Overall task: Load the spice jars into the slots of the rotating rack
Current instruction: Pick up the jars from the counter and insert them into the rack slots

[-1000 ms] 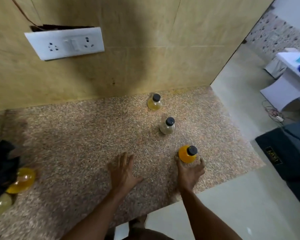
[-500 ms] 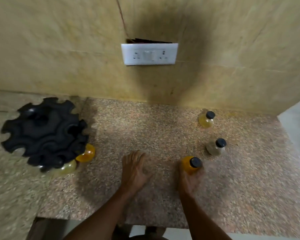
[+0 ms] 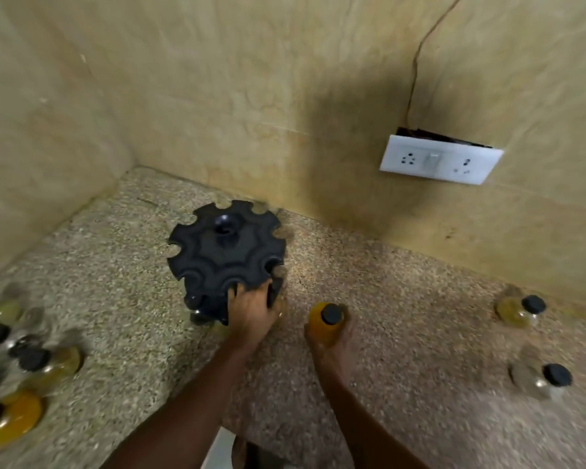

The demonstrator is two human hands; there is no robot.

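The black rotating rack (image 3: 224, 252) stands on the speckled counter near the wall corner, its top slots without jars. My left hand (image 3: 252, 311) grips the rack's near edge, fingers curled over it. My right hand (image 3: 329, 346) holds an orange spice jar with a black cap (image 3: 326, 320) upright, just right of the rack. Two more jars stand at the right: a yellowish one (image 3: 518, 309) and a pale one (image 3: 542, 379). Several jars (image 3: 21, 363) cluster at the far left, blurred.
The counter (image 3: 403, 299) meets tiled walls behind and to the left. A white socket plate (image 3: 440, 159) hangs on the back wall with a cable running up. The counter's front edge lies between my forearms.
The view has swung left. My left hand has left the counter and taken hold of the rack's edge. My right hand has carried the orange jar toward the rack.
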